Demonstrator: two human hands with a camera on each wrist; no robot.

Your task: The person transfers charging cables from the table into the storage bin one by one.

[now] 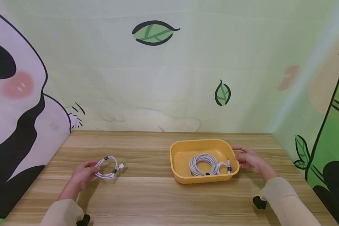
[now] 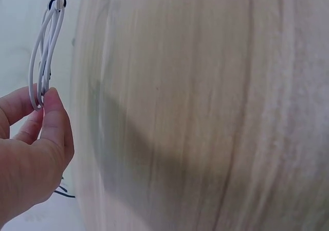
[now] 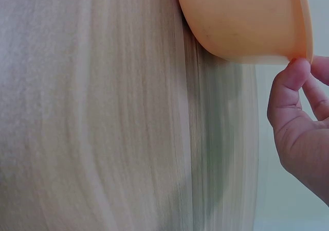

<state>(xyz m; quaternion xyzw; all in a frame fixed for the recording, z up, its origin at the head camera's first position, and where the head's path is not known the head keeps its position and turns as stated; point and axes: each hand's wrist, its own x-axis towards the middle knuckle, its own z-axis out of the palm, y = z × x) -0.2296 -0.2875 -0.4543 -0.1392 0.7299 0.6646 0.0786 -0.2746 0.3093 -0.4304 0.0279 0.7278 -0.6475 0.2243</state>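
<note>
My left hand (image 1: pixel 83 175) pinches a coiled white charging cable (image 1: pixel 98 174) by one side of its loop, between thumb and fingers. Dark ties bind the coil, and a white plug (image 1: pixel 121 166) sticks out on its right. In the left wrist view the cable (image 2: pixel 47 51) stands up from the fingertips, over the wooden table. At the right end of a yellow plastic basket (image 1: pixel 186 179), my right hand (image 1: pixel 250 160) holds the rim, thumb against the outside of it. Inside the basket lie a large grey-white cable coil (image 1: pixel 196 171) and a smaller white cable coil (image 1: pixel 219 169) with a dark tie.
The wooden table (image 1: pixel 141 197) reaches back to a pale green cloth backdrop (image 1: pixel 180 94) printed with leaves and a panda. Small black wrist devices show under both sleeves.
</note>
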